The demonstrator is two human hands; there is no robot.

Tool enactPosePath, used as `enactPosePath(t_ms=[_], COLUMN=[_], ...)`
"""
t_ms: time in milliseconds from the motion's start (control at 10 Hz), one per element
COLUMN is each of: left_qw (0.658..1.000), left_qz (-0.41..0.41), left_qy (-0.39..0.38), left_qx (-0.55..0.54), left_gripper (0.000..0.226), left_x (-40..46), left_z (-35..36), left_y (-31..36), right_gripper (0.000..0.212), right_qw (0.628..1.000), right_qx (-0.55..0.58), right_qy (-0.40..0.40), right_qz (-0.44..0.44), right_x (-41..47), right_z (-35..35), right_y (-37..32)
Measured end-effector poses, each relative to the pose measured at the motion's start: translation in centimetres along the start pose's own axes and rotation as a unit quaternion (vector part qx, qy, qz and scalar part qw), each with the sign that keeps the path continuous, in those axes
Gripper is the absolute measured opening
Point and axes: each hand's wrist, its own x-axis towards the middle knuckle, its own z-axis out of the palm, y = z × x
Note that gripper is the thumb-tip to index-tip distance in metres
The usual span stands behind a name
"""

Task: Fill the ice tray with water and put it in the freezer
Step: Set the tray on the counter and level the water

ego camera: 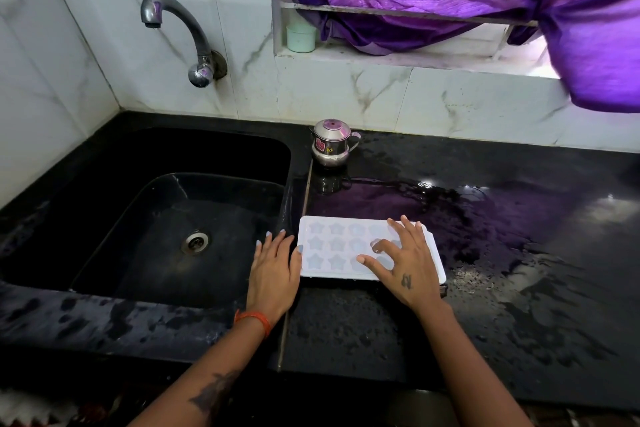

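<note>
The tray [346,248] is seen lying flat on the wet black desk [502,253], just right of the sink [156,218], with its long axis running left to right, roughly parallel to the desk's front edge. Star-shaped cells are shown in rows; whether water is held in them cannot be told.

The right hand [405,263] is laid over the tray's right half, fingers spread and slightly bent, fingertips resting on or just above the cells; nothing is pinched. The left hand [275,270] is placed flat on the ledge between sink and tray, fingers straight and together, its thumb side touching or just beside the tray's left short edge. No grip is taken by either hand.

The tap [173,31] is mounted on the wall above the sink's far side, well apart from the tray, to its left and beyond it. No water is seen running.

The filling step is judged to be in hand or not yet begun. The coming move turns on this: the tray lies to the right of the tap, so a leftward carry over the sink would be needed, and the tray is bracketed at its two short ends, with the right hand nearer its middle. A small steel pot [330,144] is stood behind the tray.
</note>
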Motion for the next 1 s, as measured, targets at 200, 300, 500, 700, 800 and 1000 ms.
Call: enactPosePath(t_ms=[200,300,500,700,800,1000], left_qw=[1.0,1.0,1.0,1.0,1.0,1.0], left_qz=[-0.003,0.0,-0.002,-0.004,-0.004,-0.001], left_qy=[-0.003,0.001,-0.008,-0.008,-0.008,0.001], left_qx=[0.001,-0.003,0.002,0.002,0.004,0.002], left_gripper=[0.069,0.08,0.063,0.064,0.064,0.073], left_x=[0.0,0.0,0.0,0.1,0.1,0.1], left_z=[0.0,0.0,-0.1,-0.1,0.0,0.1], left_y=[0.1,0.0,0.2,0.2,0.1,0.0], right_gripper=[0.054,0.056,0.056,0.053,0.053,0.053], right_qw=[1.0,1.0,0.999,0.998,0.998,0.999], right_qx=[-0.009,-0.007,0.024,0.029,0.033,0.022], right_qy=[0.01,0.009,0.023,0.051,0.032,-0.011], right_qz=[-0.004,0.0,0.009,-0.027,-0.033,-0.038], right_x=[0.0,0.0,0.5,1.5,1.4,1.0], right_z=[0.2,0.3,-0.5,-0.3,0.6,1.2], right_y=[0.2,0.3,-0.3,-2.3,-2.2,-2.1])
